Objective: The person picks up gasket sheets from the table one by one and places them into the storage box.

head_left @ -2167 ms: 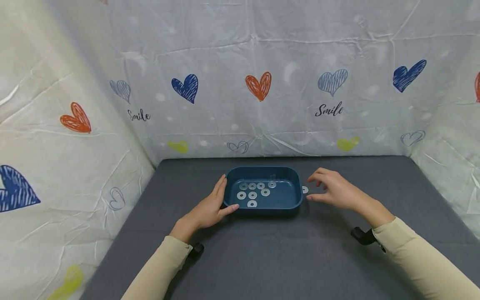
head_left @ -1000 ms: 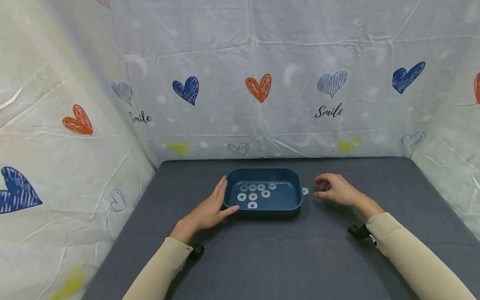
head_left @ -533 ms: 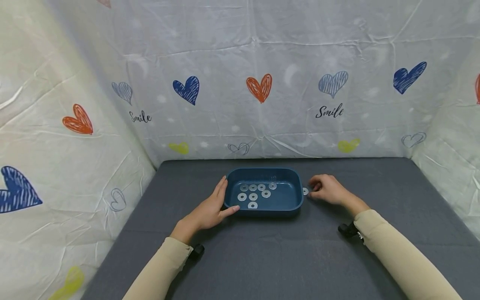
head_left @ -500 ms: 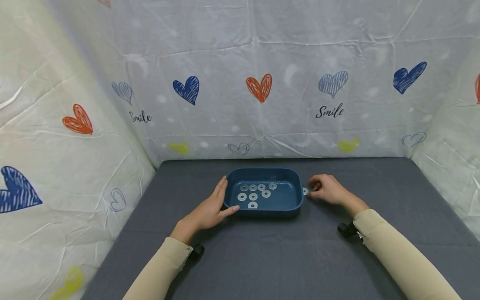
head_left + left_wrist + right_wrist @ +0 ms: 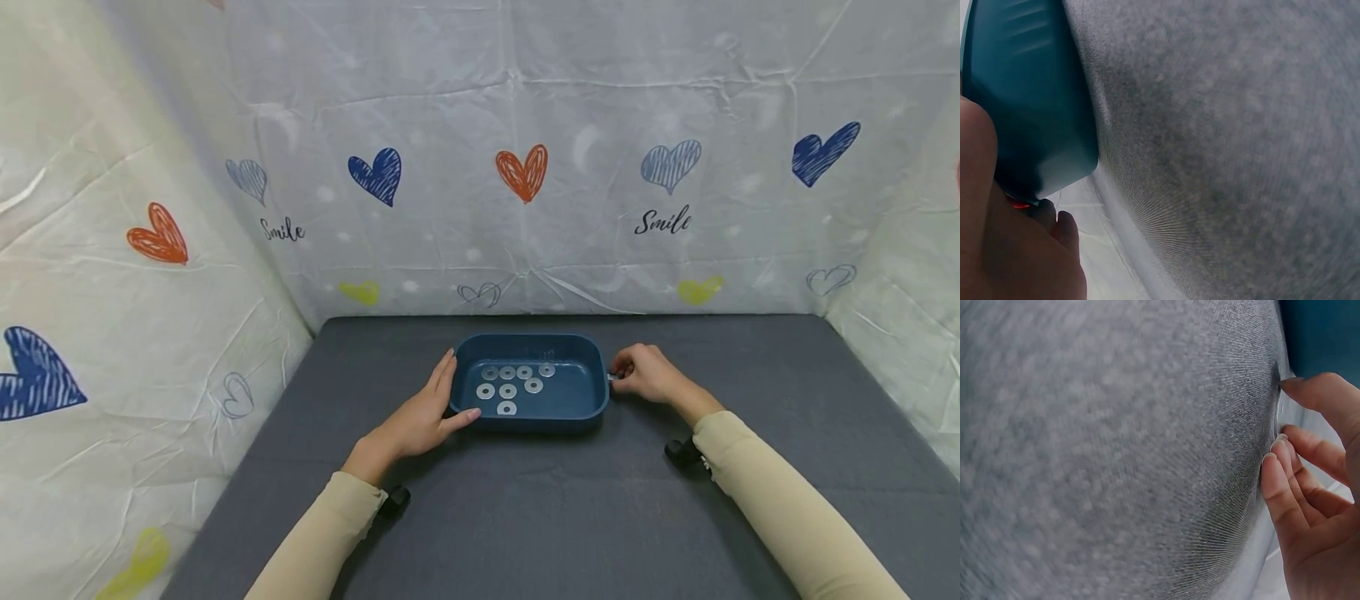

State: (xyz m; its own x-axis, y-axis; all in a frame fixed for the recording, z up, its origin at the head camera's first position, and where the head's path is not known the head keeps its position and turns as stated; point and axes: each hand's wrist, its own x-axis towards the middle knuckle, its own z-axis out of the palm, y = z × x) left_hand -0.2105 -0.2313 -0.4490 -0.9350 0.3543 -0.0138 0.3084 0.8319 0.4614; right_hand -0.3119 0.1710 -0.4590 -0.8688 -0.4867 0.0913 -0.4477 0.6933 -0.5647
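Note:
A dark blue rectangular tray (image 5: 551, 424) sits on the table with several flat metal washers (image 5: 507, 391) lying inside, mostly toward its left half. My left hand (image 5: 415, 421) holds the tray's left end, fingers along the side wall and thumb over the near rim. The left wrist view shows the tray's outer wall (image 5: 1035, 106) beside that hand. Just outside the tray's right end, another washer (image 5: 611, 377) is pinched between the thumb and fingertips of my right hand (image 5: 651, 375), mostly covered by them. In the right wrist view the fingertips (image 5: 1270, 464) are down at the table surface.
A dark grey cloth covers the table (image 5: 525, 517). White sheeting (image 5: 450, 233) printed with hearts and "Smile" hangs behind the table's far edge and along both sides. Black wrist cameras (image 5: 681, 452) are strapped below both cuffs.
My right hand first drew back from the washer beside the tray, then came left to it and closed its fingertips on it. The left hand and the tray have stayed put.

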